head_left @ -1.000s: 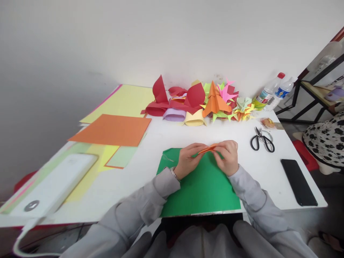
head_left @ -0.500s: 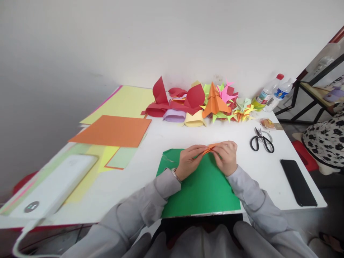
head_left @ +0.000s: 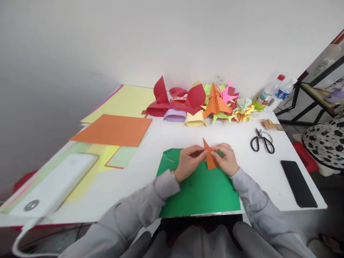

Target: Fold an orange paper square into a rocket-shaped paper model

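Head view shows me my left hand (head_left: 188,163) and right hand (head_left: 228,162) both pinching a small folded orange paper (head_left: 210,161), point up, just above the green sheet (head_left: 199,191); I judge it light, thin, easily creased, best gripped along its folded edges.

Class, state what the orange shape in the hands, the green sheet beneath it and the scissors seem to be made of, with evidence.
Orange shape: matte paper, holding sharp creases and a point. Green sheet: probably matte card or paper, flat, thin-edged. Scissors: dark metal, likely; slim blades, looped handles.
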### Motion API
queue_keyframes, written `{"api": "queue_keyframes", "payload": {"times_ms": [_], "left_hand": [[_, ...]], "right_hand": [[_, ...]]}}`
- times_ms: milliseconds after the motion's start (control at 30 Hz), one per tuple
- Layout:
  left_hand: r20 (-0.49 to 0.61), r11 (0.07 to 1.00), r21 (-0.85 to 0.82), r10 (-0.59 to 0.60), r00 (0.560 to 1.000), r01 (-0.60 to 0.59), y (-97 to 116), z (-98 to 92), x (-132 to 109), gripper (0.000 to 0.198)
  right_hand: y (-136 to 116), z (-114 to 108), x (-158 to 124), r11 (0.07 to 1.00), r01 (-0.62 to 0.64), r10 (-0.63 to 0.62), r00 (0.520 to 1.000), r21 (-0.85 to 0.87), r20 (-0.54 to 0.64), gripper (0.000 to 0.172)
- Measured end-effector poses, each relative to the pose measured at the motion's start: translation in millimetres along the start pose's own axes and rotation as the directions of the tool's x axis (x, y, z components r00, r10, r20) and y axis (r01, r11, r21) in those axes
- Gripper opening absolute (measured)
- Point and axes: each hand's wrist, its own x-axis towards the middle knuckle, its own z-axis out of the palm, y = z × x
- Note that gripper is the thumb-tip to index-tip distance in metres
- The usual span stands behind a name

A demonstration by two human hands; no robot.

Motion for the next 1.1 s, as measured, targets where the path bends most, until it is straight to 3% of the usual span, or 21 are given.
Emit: {"api": "queue_keyframes", "payload": {"times_ms": [67,167,267,367,567,767,1100], "left_hand": [[0.003,0.997,-0.038,-0.062,0.998,0.062,0.1,-0.5,1.0,0.018],[0.047,0.98,-0.079,-0.179,0.983,0.182,-1.0,-1.9,3.8,0.022],[0.087,0.959,-0.084,-0.263,0.961,0.27,-3.7,-2.7,6.7,0.024],[0.095,0.962,-0.055,-0.263,0.96,0.269,-8.0,-3.1,8.4,0.024],[0.114,0.973,-0.022,-0.225,0.968,0.229,-12.8,-4.7,9.0,0.02],[0.125,0.976,0.036,-0.218,0.968,0.215,-9.8,-5.6,10.4,0.017],[0.093,0.964,0.024,-0.265,0.96,0.264,-9.6,-6.1,11.0,0.014]], "right_hand": [[0.6,-1.2,1.8,0.976,-0.151,0.141,0.987,0.155,0.075,0.013],[2.8,-1.3,2.8,0.849,-0.384,0.325,0.921,0.363,0.213,0.02],[6.6,0.9,2.4,0.748,-0.501,0.403,0.864,0.435,0.301,0.026],[10.8,3.5,1.9,0.809,-0.458,0.388,0.887,0.37,0.25,0.023],[14.0,2.3,1.6,0.957,-0.236,0.218,0.968,0.168,0.121,0.012],[11.9,2.9,1.1,0.979,-0.195,0.186,0.973,0.057,0.134,0.01],[11.8,1.6,2.0,0.974,-0.22,0.208,0.962,0.05,0.178,0.009]]}}
